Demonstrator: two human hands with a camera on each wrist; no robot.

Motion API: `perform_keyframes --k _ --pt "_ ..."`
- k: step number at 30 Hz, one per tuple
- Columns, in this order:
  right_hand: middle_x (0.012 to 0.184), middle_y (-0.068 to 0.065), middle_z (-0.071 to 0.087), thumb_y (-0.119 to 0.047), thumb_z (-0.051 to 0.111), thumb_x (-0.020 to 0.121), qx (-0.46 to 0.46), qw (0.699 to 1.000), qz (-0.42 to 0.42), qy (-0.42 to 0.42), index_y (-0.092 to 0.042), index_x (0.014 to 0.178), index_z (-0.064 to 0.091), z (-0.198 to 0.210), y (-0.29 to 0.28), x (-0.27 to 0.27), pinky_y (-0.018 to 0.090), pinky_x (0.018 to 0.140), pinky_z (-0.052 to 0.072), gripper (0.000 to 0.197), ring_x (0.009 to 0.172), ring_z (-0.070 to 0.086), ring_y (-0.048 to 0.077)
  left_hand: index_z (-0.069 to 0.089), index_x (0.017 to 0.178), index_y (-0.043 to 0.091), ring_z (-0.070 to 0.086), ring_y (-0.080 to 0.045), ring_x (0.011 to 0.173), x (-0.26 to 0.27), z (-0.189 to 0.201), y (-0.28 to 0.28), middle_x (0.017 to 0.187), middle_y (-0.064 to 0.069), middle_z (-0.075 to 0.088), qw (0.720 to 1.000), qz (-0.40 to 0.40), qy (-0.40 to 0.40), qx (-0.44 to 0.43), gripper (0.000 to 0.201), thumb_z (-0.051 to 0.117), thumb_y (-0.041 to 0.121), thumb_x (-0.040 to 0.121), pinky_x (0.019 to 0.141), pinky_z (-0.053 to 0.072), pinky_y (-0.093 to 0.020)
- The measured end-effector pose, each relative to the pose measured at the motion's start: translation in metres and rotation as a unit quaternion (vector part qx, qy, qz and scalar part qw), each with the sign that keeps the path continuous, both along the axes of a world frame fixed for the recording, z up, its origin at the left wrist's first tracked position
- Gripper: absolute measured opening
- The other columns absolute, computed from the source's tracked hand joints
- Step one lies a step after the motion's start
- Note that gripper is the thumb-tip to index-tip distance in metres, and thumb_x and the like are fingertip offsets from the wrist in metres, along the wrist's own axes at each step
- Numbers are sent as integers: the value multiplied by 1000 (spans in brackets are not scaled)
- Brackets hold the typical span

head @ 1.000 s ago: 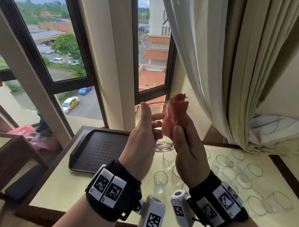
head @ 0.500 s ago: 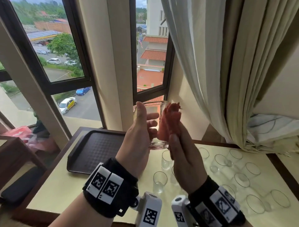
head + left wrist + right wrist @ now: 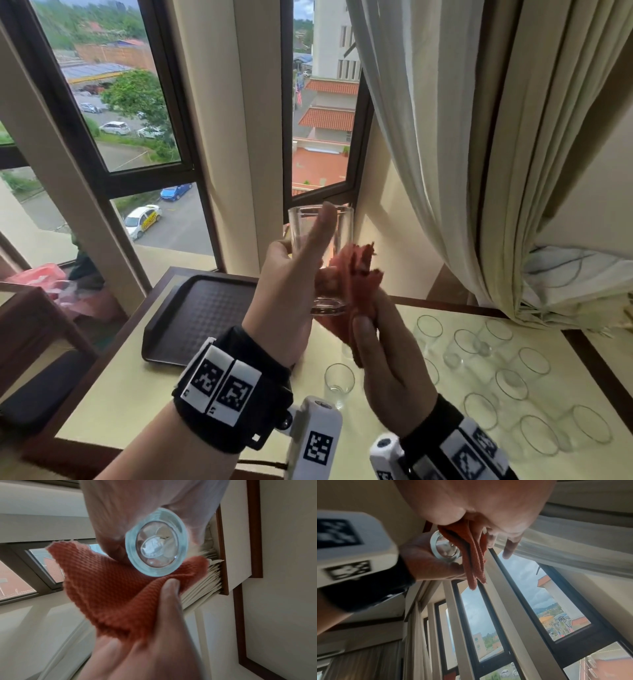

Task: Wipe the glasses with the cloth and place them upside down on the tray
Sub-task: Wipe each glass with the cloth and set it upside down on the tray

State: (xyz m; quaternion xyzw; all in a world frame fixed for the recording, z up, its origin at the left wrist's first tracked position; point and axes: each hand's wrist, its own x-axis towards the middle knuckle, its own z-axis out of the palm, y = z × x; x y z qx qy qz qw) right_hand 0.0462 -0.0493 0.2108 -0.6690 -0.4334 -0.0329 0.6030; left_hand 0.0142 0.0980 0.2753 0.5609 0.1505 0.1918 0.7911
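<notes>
Head view, at the centre of the frame, shows the left hand (image 3: 291, 294) raised above the table (image 3: 144, 387), its fingers and thumb curled round a clear glass (image 3: 322, 240) held upright, mouth toward the top of the frame and thick base low. Just right of it, the right hand (image 3: 387, 370) pinches a folded orange-red cloth (image 3: 359, 284) between thumb and fingers, and the cloth lies against the lower side of the glass. This view alone shows what lies below: a dark brown tray (image 3: 205, 315) at centre left with nothing on it, and the other glasses (image 3: 507, 380) standing mouth up on the table at lower right, one of them (image 3: 339, 380) nearer the centre between the two wrists. A pale curtain (image 3: 462, 137) fills the upper right. Left wrist view looks up at the round bottom of the glass (image 3: 156, 543), near the upper centre, which the head view cannot show, and it makes the cloth's (image 3: 109, 582) waffle weave plain, spread wide below the base and touching it, with the right hand's thumb (image 3: 169, 597) pressed on it. Right wrist view shows the cloth (image 3: 471, 555) edge-on as stacked folds hanging from the right hand (image 3: 488, 504) at the top of the frame, beside the base of the glass (image 3: 443, 549), with the left hand (image 3: 426, 561) curled under it at centre left.
</notes>
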Motion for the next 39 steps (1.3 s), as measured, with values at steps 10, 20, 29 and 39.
perform_keyframes --k 10,20,29,39 --pt "161 12 46 -14 37 109 22 992 -21 -123 -7 155 44 44 6 11 56 115 42 47 147 46 30 77 109 23 72 -19 92 -3 -9 -19 94 -6 77 1000 -17 -24 11 63 38 73 105 80 60 -31" --pt "152 -8 55 -38 36 113 -2 998 -32 -56 -28 156 44 -10 1 -4 47 107 49 46 139 55 14 70 121 18 75 -30 98 -11 -6 -5 104 -13 72 999 16 17 39 76 30 78 97 84 61 -40" --pt "158 8 49 -10 38 109 39 994 -15 -98 -10 156 43 44 7 3 45 115 44 47 144 50 22 74 114 11 67 -20 89 -6 -6 -19 96 -8 71 999 -4 -38 33 73 34 72 105 84 56 -35" --pt "149 -8 57 -33 36 111 14 1000 -19 -8 -30 160 38 -11 -3 -11 49 108 49 50 133 57 10 69 119 15 67 -21 85 -13 -3 -10 90 -3 67 999 21 -3 44 81 32 82 92 76 56 -36"
